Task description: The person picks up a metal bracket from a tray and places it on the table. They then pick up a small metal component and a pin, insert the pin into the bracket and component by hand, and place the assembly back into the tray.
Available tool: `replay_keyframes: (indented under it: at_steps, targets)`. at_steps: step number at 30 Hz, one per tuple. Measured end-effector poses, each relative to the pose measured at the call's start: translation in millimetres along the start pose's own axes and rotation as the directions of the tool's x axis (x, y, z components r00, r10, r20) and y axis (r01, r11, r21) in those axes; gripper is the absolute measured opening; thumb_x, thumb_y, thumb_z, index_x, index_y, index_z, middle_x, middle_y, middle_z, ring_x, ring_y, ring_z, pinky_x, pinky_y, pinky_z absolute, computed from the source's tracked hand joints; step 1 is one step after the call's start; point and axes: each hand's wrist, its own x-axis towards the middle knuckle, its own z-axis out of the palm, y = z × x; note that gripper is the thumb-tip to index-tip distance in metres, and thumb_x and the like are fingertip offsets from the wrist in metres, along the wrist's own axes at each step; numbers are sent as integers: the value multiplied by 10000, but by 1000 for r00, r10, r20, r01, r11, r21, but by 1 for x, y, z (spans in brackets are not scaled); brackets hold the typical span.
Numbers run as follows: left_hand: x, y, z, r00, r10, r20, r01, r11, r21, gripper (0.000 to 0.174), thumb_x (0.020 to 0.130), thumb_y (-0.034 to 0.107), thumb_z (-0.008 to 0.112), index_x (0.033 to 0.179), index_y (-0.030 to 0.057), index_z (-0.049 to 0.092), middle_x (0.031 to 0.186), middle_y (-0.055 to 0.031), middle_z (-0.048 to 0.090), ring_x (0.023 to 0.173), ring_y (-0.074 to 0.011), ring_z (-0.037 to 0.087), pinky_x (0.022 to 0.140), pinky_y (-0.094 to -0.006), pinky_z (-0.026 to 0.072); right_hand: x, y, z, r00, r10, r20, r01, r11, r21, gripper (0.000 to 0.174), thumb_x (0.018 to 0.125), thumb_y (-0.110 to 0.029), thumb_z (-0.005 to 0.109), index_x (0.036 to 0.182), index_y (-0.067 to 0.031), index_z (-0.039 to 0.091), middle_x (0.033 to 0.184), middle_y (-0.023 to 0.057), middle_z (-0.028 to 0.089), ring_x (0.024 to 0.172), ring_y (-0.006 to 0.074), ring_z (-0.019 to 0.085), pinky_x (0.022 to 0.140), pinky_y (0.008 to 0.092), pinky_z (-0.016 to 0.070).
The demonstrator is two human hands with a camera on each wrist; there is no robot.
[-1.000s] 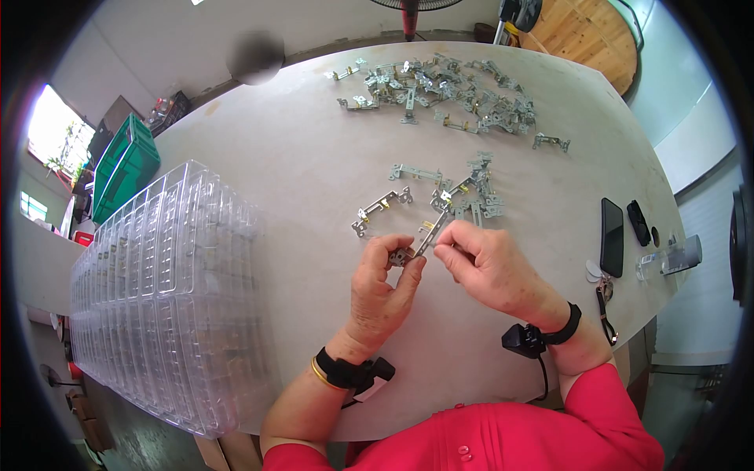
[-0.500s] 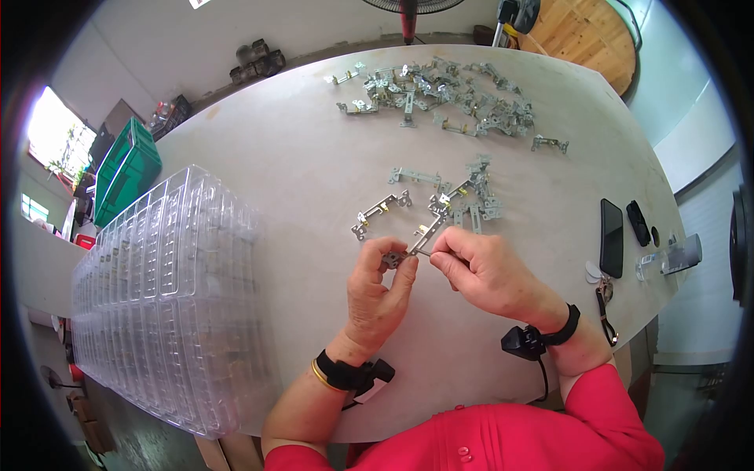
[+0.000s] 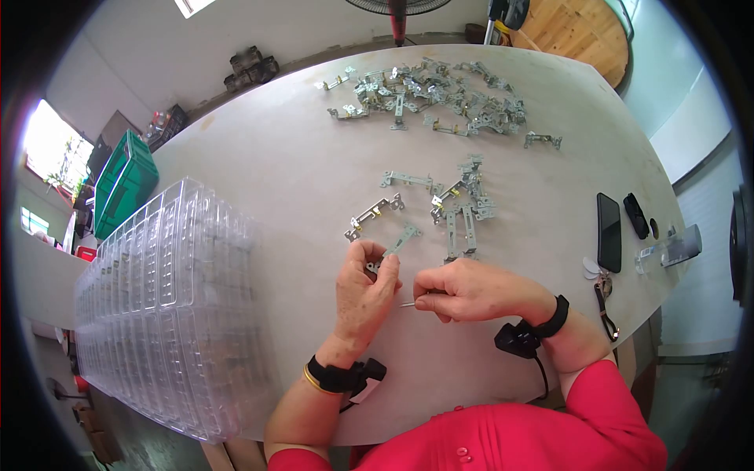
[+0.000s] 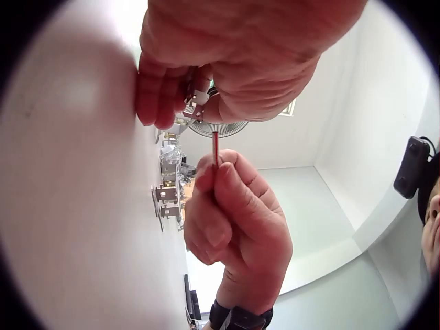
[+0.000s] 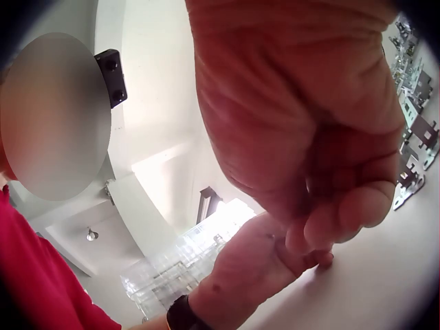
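Note:
My left hand (image 3: 363,294) pinches a flat metal bracket (image 3: 404,238) with holes, its free end pointing away over the table; the other end is partly hidden in the fingers. Between thumb and fingers, my right hand (image 3: 479,290) holds a thin metal rod (image 3: 408,304), whose tip points toward the left hand. In the left wrist view the rod (image 4: 216,148) stands apart from the bracket part (image 4: 194,106). Just beyond the hands lie several loose brackets, one of them a bracket with brass-coloured bits (image 3: 373,216).
A large heap of metal brackets (image 3: 440,98) lies at the far side of the table (image 3: 259,157). Stacked clear plastic trays (image 3: 165,314) stand on the left, near a green crate (image 3: 126,184). To the right are a phone (image 3: 609,233), keys and a clear bottle (image 3: 679,247).
The right hand has drawn back toward the body with the rod, which was at the bracket before. The left hand has shifted slightly left, turning the bracket. The head view has shifted a little.

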Motion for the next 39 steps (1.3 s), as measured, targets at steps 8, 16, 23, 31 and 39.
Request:
replay_keyframes:
  at_steps: [8, 16, 23, 31, 39]
  targets:
    - [1, 13, -2, 991, -131, 18, 129, 986, 102, 202, 971, 166, 663, 1014, -6, 566, 880, -62, 632, 586, -121, 666, 511, -279, 534, 13, 23, 3, 986, -42, 161, 48, 998, -35, 213, 975, -245, 591, 1005, -48, 665, 755, 79, 706, 716, 189, 697, 668, 358, 531]
    - [5, 2, -5, 999, -20, -30, 29, 935, 353, 212, 947, 198, 688, 917, -2, 627, 827, -49, 636, 613, -122, 604, 554, -291, 506, 13, 26, 1, 975, -65, 212, 72, 997, -27, 222, 977, -260, 596, 1038, -63, 677, 782, 73, 706, 711, 169, 696, 668, 341, 540]
    - [7, 5, 2, 987, 160, -1, -135, 835, 533, 258, 912, 235, 726, 923, -12, 651, 834, -108, 637, 745, -197, 616, 673, -341, 504, 17, 39, -1, 948, -130, 291, 121, 992, 47, 230, 979, -272, 611, 1041, -66, 692, 800, 70, 713, 704, 157, 686, 668, 339, 545]
    - [10, -3, 6, 967, 252, 24, -199, 698, 688, 232, 905, 193, 691, 895, -14, 587, 840, -200, 615, 751, -387, 625, 662, -455, 492, 16, 33, -6, 941, -128, 313, 128, 992, 21, 197, 970, -259, 647, 1003, -78, 716, 765, 30, 706, 699, 118, 674, 666, 307, 538]
    - [-28, 38, -2, 965, 262, -14, -205, 786, 583, 155, 916, 142, 676, 915, 23, 577, 905, -191, 626, 786, -390, 650, 692, -505, 493, 16, 34, -6, 947, -41, 319, -1, 991, 131, 205, 974, -255, 659, 1027, -65, 714, 780, 7, 709, 720, 97, 671, 695, 283, 548]
